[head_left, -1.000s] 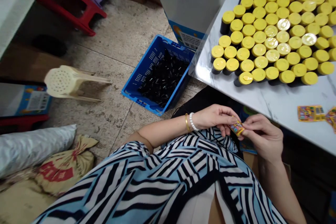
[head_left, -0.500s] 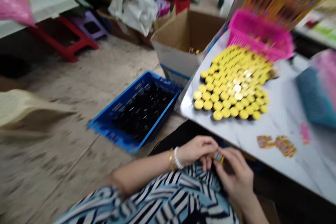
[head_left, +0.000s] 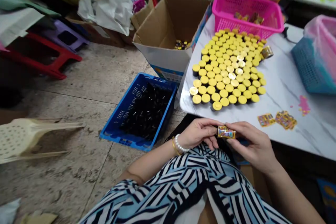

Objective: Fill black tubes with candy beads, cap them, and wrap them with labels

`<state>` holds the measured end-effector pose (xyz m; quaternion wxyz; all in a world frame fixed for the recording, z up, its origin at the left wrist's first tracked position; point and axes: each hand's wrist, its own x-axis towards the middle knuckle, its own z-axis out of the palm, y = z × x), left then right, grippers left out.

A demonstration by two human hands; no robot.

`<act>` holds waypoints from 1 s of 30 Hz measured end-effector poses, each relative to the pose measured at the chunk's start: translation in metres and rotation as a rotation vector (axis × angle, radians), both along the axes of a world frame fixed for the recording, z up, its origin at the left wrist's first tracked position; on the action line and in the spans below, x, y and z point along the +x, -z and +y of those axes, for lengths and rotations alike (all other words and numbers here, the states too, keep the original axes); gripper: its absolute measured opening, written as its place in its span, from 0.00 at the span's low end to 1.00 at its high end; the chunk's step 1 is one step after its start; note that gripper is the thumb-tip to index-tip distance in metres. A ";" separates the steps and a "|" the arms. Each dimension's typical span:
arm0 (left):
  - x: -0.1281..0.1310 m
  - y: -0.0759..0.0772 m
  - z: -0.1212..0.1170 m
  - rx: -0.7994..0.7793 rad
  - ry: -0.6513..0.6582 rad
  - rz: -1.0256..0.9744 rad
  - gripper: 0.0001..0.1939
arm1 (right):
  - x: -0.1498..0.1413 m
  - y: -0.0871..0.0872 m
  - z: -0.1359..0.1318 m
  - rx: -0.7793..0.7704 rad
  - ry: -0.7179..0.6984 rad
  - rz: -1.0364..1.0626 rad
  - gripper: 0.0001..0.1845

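Observation:
Both of my hands meet over my lap, just below the table's near edge. My left hand (head_left: 199,134) and my right hand (head_left: 253,143) pinch the two ends of a small tube wrapped in a colourful label (head_left: 226,132). Several loose printed stickers (head_left: 277,119) lie on the white marble table (head_left: 288,87) close to my right hand. A large cluster of black tubes with yellow caps (head_left: 228,71) stands upright on the table beyond my hands.
A blue crate (head_left: 131,110) of black tubes sits on the floor at my left. Behind it is an open cardboard box (head_left: 168,28). A pink basket (head_left: 246,12) and a teal basket (head_left: 312,64) stand on the table. A cream stool (head_left: 28,138) lies tipped over at far left.
The view has tilted up and back, bringing the box, baskets and far table into sight. My hands stay together on the labelled tube, which now lies level between the fingertips.

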<state>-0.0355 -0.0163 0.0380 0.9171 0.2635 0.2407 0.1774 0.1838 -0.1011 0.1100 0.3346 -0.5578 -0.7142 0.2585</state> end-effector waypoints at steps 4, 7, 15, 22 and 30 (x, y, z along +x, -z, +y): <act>0.002 0.007 -0.003 0.010 -0.015 0.073 0.33 | -0.007 0.002 -0.003 -0.038 0.024 0.083 0.24; 0.006 0.010 -0.007 0.022 -0.028 0.093 0.34 | -0.008 0.007 -0.009 -0.035 0.048 0.101 0.26; 0.017 0.014 -0.002 0.023 -0.010 0.122 0.32 | 0.003 0.003 -0.006 -0.030 0.037 0.081 0.22; 0.003 0.034 0.003 0.039 -0.052 0.181 0.26 | 0.086 -0.024 0.108 -0.011 0.187 -0.041 0.20; -0.015 0.045 -0.002 0.033 -0.121 0.237 0.28 | 0.200 -0.076 0.312 -0.087 0.617 -0.157 0.37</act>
